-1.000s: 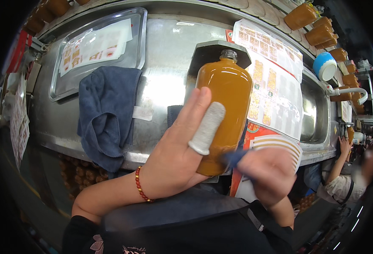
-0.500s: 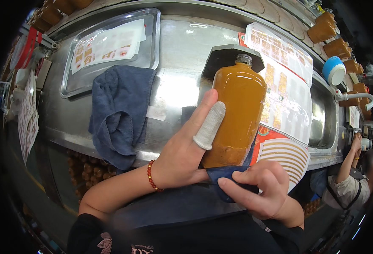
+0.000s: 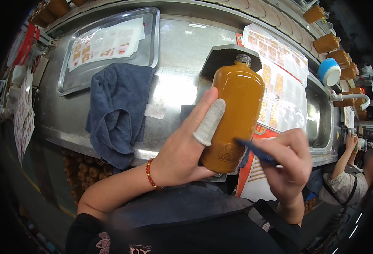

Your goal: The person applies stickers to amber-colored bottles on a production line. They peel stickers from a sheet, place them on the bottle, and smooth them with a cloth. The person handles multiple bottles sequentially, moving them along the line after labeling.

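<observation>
An amber-brown glass bottle (image 3: 237, 110) with a clear neck lies tilted, neck pointing away from me, against a dark angular stand (image 3: 214, 59). My left hand (image 3: 182, 148) is closed round the bottle's lower left side, thumb beneath its base. A light grey cover (image 3: 210, 122) wraps one of its fingers. Between the fingers of my right hand (image 3: 290, 165) is a thin, flat dark blue scraper (image 3: 258, 153), its tip against or very near a raised mark low on the bottle; contact is hard to judge. Motion slightly blurs this hand.
A metal tray (image 3: 152, 42) with printed sheets (image 3: 106, 44) stands at the far left, beside a crumpled blue cloth (image 3: 118, 110). More decal sheets (image 3: 275, 84) lie right of the bottle. Further right are a sink (image 3: 318, 122) and a person (image 3: 343, 186) working.
My right hand has risen and moved right with the scraper, from the bottle's base to its lower front. The raised mark now shows. My left hand keeps its hold on the bottle.
</observation>
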The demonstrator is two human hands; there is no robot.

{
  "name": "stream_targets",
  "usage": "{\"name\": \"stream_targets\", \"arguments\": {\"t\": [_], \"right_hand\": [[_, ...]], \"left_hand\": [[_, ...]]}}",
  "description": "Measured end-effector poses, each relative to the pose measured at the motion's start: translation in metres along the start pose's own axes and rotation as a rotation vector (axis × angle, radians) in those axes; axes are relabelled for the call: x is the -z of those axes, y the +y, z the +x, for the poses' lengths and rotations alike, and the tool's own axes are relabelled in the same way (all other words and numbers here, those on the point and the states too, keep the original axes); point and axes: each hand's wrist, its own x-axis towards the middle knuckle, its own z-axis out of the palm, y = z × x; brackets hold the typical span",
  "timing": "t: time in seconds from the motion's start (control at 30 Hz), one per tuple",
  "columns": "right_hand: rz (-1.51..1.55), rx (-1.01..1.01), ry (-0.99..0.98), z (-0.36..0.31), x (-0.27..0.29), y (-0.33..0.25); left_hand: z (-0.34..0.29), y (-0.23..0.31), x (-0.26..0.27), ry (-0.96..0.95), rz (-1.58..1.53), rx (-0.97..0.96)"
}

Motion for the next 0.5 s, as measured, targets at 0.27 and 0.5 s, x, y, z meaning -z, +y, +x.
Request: {"name": "stream_targets", "arguments": {"t": [0.27,0.5], "right_hand": [[0.21,-0.156,0.025,-0.012,-0.005,0.002],[0.006,0.001,0.201,-0.034,-0.017,0.008]], "left_hand": [[-0.005,-0.018,0.0,-0.027,-0.056,0.001],[-0.007,-0.016,-0.003,-0.028,-0.05,0.01]]}}
